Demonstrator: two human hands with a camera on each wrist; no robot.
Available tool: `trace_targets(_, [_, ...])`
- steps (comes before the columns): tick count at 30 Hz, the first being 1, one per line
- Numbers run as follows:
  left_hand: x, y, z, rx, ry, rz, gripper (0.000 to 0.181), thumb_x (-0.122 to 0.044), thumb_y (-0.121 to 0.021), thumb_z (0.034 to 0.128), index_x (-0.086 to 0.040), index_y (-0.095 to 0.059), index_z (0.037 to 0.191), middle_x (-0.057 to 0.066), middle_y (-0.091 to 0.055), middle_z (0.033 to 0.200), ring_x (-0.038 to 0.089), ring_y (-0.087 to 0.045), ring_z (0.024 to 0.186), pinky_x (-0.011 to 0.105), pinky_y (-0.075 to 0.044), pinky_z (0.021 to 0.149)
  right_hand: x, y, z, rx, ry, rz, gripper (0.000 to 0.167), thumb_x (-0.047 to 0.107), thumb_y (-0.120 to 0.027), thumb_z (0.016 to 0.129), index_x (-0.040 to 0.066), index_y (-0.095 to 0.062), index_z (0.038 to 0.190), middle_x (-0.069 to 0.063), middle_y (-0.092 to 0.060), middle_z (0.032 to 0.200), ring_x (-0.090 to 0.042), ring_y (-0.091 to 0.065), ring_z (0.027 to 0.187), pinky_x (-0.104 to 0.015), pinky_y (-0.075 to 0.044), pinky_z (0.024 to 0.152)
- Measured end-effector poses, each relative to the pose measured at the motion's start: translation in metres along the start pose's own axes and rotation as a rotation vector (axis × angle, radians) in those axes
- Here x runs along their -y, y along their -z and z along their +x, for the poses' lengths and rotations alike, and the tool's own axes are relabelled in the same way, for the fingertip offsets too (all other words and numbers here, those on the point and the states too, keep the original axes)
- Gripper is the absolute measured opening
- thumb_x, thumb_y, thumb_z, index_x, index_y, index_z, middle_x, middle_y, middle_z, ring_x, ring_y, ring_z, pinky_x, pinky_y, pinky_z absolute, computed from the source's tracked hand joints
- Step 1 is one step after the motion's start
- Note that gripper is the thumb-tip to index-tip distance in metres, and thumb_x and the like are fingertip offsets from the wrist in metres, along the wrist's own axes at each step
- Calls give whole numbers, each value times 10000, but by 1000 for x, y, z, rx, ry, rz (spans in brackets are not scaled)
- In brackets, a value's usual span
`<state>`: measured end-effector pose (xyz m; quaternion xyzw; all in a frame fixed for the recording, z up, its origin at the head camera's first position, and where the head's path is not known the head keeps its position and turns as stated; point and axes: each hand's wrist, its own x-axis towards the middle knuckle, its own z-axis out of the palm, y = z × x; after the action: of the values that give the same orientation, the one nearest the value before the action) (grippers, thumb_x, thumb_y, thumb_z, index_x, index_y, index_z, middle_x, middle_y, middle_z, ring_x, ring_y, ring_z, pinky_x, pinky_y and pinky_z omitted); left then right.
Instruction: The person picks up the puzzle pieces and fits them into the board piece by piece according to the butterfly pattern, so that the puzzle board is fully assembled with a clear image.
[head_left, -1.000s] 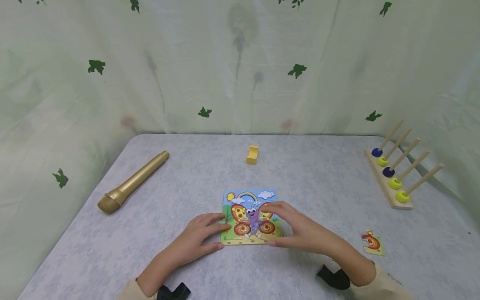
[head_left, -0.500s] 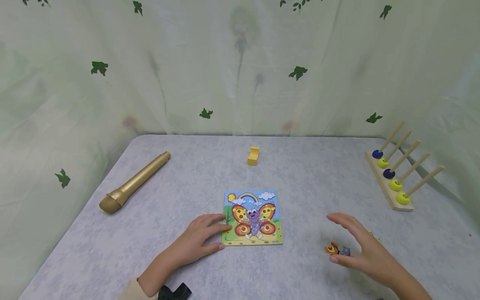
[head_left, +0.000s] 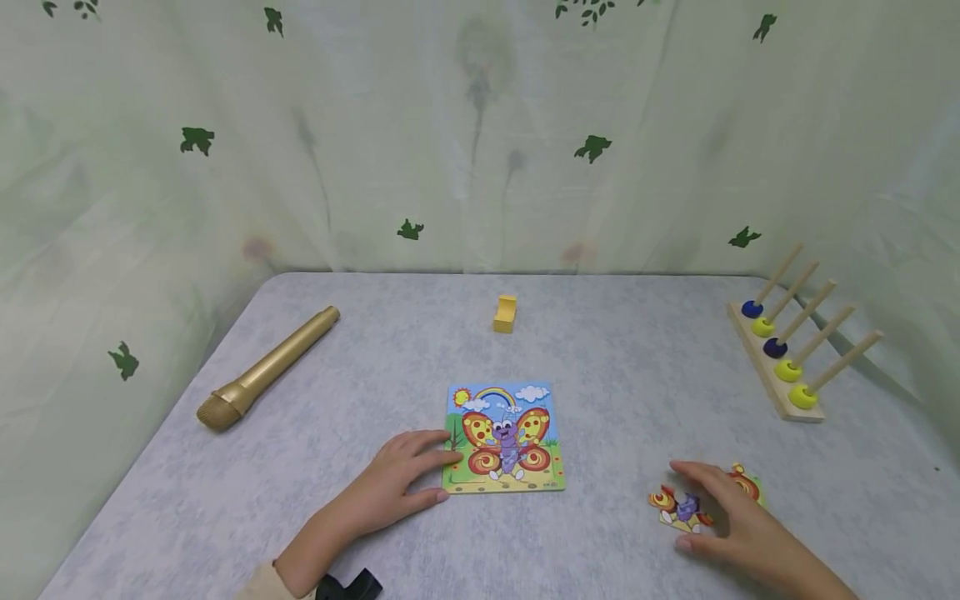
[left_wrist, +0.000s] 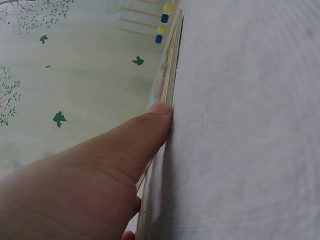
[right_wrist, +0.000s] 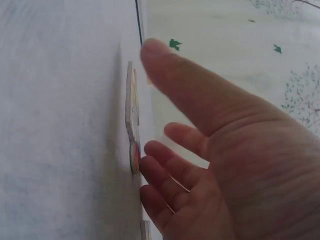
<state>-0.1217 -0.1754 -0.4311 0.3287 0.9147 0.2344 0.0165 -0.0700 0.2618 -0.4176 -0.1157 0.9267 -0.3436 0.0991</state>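
Note:
The square butterfly puzzle board (head_left: 517,396) lies flat on the grey table. Against its left edge rests my left hand (head_left: 397,479), two fingertips over the border and the thumb (left_wrist: 150,122) touching the side. Over on the right, my right hand (head_left: 742,527) hovers with thumb and fingers apart beside a loose puzzle piece (head_left: 684,510) printed with a purple body and red wing. In the right wrist view that piece (right_wrist: 131,100) appears edge-on, close to the fingertips. A second piece (head_left: 744,482), with a red swirl, is partly hidden behind the right hand.
A gold microphone (head_left: 270,367) lies at the left. Near the back is a small yellow block (head_left: 505,314). At the far right stands a wooden peg rack (head_left: 776,375) with blue and yellow beads. A pale curtain (head_left: 480,133) hangs behind the table.
My right hand has left the puzzle board and moved right, then come down a little next to the loose piece, which now shows more fully. The left hand has stayed at the board's edge.

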Motion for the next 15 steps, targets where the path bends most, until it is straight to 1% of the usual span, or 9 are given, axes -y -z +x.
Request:
trace_targets(1, [0,0,0,0,0,0,468,-458,-555,852,-267,-515,1278,15,-382,1366,251,-291,1256,471,-196,1007,-2,0,0,10,-8,-11,805,490,-697,688,82,-395,1314,-121,-419,1293,-337,-375,1181,-533,-336,901])
trace_targets(3, [0,0,0,1,1,-1,468,-457,-555,852,-267,-514,1279,13,-380,1368,249,-289,1257,471,-195,1007,-5,-1,1,17,1,-35,806,497,-696,685,67,-408,1302,-121,-434,1272,-334,-390,1163,-540,-339,894])
trace_targets(7, [1,0,0,2,1,-4,469,-459,-551,854,-271,-511,1281,11,-377,1370,245,-286,1260,473,-195,1007,-7,0,3,16,18,-117,768,539,-682,673,76,-477,1250,-71,-475,1190,-279,-438,1088,-520,-378,858])
trace_targets(10, [1,-1,0,1,2,-1,469,-464,-549,854,-276,-509,1282,9,-375,1371,243,-284,1261,471,-194,1007,-7,1,3,15,19,-151,698,547,-670,685,115,-523,1213,-15,-484,1144,-231,-448,1051,-484,-400,846])
trace_targets(15, [1,-1,0,0,4,0,468,-468,-547,853,-281,-508,1281,4,-374,1371,239,-280,1263,464,-187,1010,-9,1,4,-1,64,-171,573,513,-646,732,154,-557,1170,58,-487,1121,-180,-468,1015,-394,-434,820])
